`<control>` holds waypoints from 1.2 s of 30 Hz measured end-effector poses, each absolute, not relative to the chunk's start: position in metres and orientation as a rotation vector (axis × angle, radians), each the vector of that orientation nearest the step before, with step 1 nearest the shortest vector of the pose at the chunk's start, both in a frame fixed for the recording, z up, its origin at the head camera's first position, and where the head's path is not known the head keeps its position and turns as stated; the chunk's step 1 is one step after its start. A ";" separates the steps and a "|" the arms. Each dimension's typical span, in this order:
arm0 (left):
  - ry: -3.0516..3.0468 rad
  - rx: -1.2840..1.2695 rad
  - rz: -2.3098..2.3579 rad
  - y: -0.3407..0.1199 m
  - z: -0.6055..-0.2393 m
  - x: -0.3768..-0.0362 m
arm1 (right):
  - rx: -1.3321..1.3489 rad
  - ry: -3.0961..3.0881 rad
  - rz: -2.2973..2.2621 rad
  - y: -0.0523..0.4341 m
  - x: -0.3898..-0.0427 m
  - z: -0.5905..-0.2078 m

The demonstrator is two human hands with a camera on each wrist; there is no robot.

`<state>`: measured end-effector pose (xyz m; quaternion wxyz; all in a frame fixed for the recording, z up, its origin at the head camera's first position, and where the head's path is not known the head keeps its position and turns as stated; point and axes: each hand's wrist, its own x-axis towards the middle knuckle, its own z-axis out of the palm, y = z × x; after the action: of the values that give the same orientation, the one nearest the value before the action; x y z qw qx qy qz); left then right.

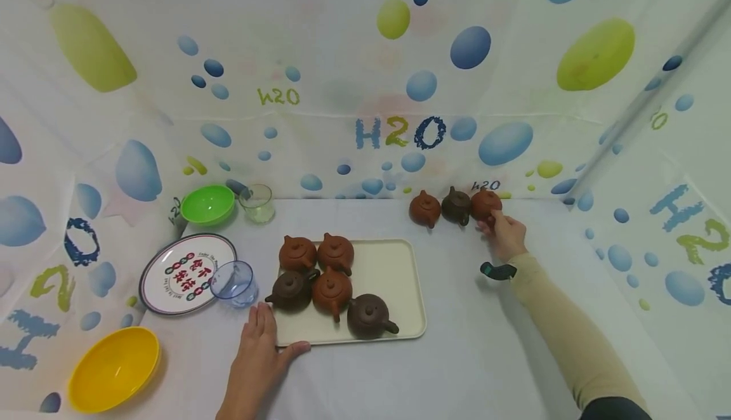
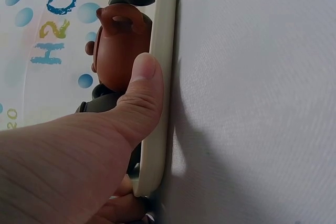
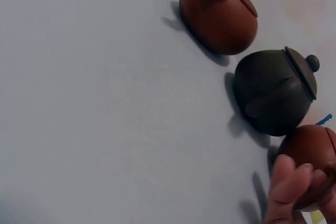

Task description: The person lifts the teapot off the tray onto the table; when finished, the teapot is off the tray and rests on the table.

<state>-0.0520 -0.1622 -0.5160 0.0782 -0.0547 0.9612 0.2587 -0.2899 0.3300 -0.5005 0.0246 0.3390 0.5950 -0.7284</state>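
Right hand (image 1: 507,236) has its grip on the rightmost reddish-brown teapot (image 1: 486,204) of the row of three at the back of the counter (image 1: 457,356), close to the backdrop. In the right wrist view, fingertips (image 3: 287,182) curl round the pot's near side; how far the grip wraps round I can't tell, the pot's far side is hidden.

Risks from here, my read:
- Dark teapot (image 1: 456,205) sits just beside the held one, looks touching or nearly. Lifting at an angle or dragging sideways could knock it, and it could bump the third pot (image 1: 425,209) beyond.
- Lid on the held pot: only fingertips show on the body, nothing visibly on the lid. Tilt it and the lid may slide off.
- The pots are round and smooth-looking, so a shallow fingertip grip could slip.

Left hand (image 1: 258,344) rests on the near left corner of the cream tray (image 1: 400,268), thumb (image 2: 140,95) lying along its rim, fingers flat, not gripping anything. Tray carries five teapots packed into its left half, with a dark one (image 1: 370,316) nearest the front edge. If the hand presses or shoves the rim, the tray could shift and the pots knock together.

Blue measuring cup (image 1: 234,283) and patterned plate (image 1: 179,274) sit just left of that hand, so a sideways move could clip the cup.
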 end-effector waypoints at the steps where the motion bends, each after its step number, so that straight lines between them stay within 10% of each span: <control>1: 2.880 -0.163 0.777 -0.162 -0.516 -0.052 | 1.043 1.871 -2.207 0.331 -0.289 -0.499; 36: 2.875 -0.154 0.741 -0.161 -0.517 -0.055 | 0.890 1.749 -2.134 0.279 -0.206 -0.475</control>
<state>-0.0546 -0.1611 -0.5173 0.0845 -0.0515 0.9636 0.2482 -0.2063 0.2794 -0.4752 0.1209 0.3048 0.5987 -0.7308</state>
